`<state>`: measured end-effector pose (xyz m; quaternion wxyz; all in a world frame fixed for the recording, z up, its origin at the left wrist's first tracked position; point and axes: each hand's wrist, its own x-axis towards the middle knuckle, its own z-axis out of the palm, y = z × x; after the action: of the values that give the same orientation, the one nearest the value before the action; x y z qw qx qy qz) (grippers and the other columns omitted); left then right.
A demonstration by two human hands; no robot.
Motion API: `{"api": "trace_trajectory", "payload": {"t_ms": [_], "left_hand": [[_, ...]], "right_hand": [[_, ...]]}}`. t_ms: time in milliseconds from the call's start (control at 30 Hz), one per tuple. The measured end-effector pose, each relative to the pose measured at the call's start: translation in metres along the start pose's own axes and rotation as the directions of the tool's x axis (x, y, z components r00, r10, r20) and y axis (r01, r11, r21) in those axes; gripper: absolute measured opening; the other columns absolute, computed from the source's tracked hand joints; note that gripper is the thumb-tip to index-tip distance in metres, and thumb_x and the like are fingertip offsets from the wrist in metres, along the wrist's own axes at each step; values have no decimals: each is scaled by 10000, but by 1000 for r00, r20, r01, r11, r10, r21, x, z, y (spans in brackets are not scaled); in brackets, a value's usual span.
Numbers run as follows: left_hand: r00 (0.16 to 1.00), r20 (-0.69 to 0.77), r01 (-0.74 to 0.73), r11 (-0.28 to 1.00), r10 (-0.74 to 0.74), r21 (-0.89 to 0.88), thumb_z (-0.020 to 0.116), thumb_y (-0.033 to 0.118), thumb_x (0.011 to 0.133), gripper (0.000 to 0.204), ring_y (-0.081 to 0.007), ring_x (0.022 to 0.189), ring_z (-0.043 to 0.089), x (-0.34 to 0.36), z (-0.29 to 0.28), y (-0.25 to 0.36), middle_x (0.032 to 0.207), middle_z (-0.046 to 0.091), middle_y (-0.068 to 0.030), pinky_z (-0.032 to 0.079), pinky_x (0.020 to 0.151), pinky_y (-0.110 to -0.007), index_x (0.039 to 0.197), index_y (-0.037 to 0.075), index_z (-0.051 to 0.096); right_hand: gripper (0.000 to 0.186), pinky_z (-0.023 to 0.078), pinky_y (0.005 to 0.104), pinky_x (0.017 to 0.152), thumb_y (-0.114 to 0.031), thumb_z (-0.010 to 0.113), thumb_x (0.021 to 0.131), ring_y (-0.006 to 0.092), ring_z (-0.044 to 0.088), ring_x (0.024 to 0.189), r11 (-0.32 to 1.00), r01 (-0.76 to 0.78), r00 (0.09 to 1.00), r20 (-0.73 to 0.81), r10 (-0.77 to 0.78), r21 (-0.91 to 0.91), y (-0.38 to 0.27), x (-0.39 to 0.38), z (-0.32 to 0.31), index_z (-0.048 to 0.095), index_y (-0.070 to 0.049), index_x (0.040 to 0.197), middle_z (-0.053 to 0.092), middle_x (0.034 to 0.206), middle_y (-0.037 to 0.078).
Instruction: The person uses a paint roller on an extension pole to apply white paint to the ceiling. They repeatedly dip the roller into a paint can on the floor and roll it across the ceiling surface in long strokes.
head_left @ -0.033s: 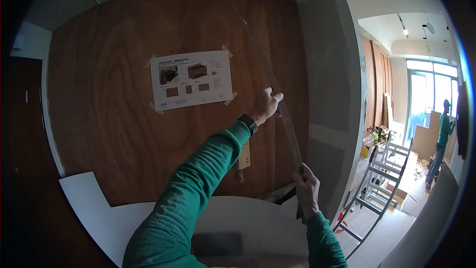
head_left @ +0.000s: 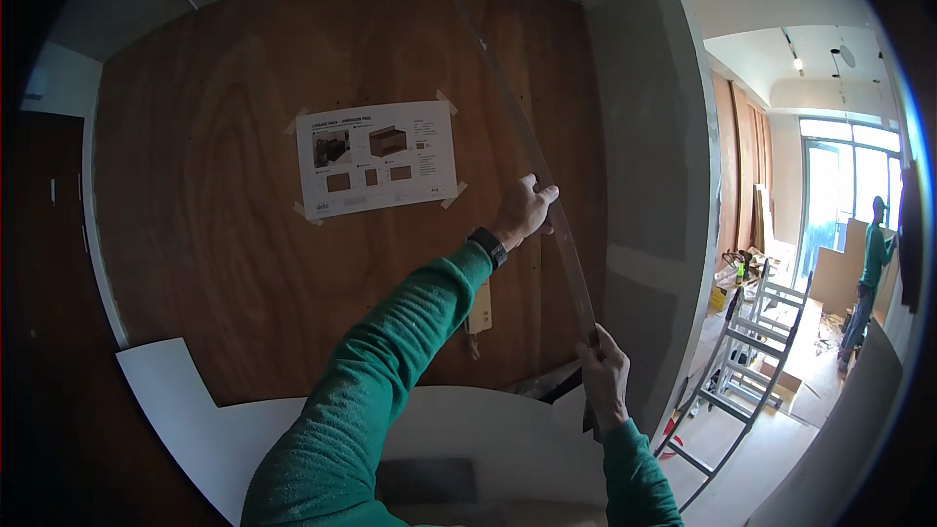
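Note:
A long, thin metal bar (head_left: 517,112) runs diagonally up to the top edge of a plywood wall panel (head_left: 205,185). My left hand (head_left: 527,208), with a dark watch on the wrist, grips the bar around its middle, fingers wrapped round it. Lower down on the right, my right hand (head_left: 607,376) is closed on the same bar near its visible lower end. A printed sheet (head_left: 376,158) is taped to the plywood left of my left hand. Behind my left forearm, a small pale wooden piece (head_left: 482,304) is partly visible against the panel.
A white board (head_left: 166,400) stands low at the left, beside a dark door (head_left: 44,254). A grey wall (head_left: 649,137) borders the plywood. Beyond it on the right are an aluminium ladder (head_left: 756,351), piled tools (head_left: 737,273), boards and a person (head_left: 872,259) in green by a bright glazed door.

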<state>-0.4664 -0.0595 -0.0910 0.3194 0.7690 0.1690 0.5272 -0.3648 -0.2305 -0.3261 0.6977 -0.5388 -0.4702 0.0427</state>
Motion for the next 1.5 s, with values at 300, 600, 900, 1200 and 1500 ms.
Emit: {"api": "trace_trajectory", "payload": {"t_ms": [300,600,900,1200,1500], "left_hand": [[985,166,50,999,-48,-5,650,266,1004,689,-196,680,715,-70,45,51,1067,658,-215,614,525,-287,1409,-209,360],[980,196,-21,996,37,-82,631,265,1016,629,-200,746,723,-85,76,122,1065,665,-205,617,546,-289,1404,-167,389],[962,249,-123,992,112,29,634,255,1023,439,-197,709,732,-157,119,183,1025,685,-176,623,556,-290,1252,-103,526],[940,310,-181,979,145,89,651,262,1017,446,-212,727,743,-199,146,228,1018,680,-181,636,590,-302,1243,-104,532],[889,433,-234,960,147,155,658,281,1018,406,-199,787,751,-232,161,274,959,720,-180,628,653,-286,1214,-55,541]], "right_hand": [[393,459,273,644,-118,709,902,97,508,694,993,-56,998,-26,58,101,8,-67,-74,679,-41,1287,565,774,15],[438,443,262,617,-81,723,842,87,498,667,990,-70,994,-80,80,124,17,-135,-142,685,-41,1277,561,761,-2],[392,363,253,550,-97,696,862,58,445,625,989,-12,990,-138,32,144,23,-181,-187,694,-15,1245,510,684,-33],[458,512,314,919,-188,727,968,181,640,1043,978,-4,995,-98,25,207,34,-224,-223,619,24,1360,704,1181,101],[468,497,308,946,-220,716,979,171,630,1093,975,-56,986,-142,88,215,43,-251,-238,615,35,1358,700,1219,114]]}}
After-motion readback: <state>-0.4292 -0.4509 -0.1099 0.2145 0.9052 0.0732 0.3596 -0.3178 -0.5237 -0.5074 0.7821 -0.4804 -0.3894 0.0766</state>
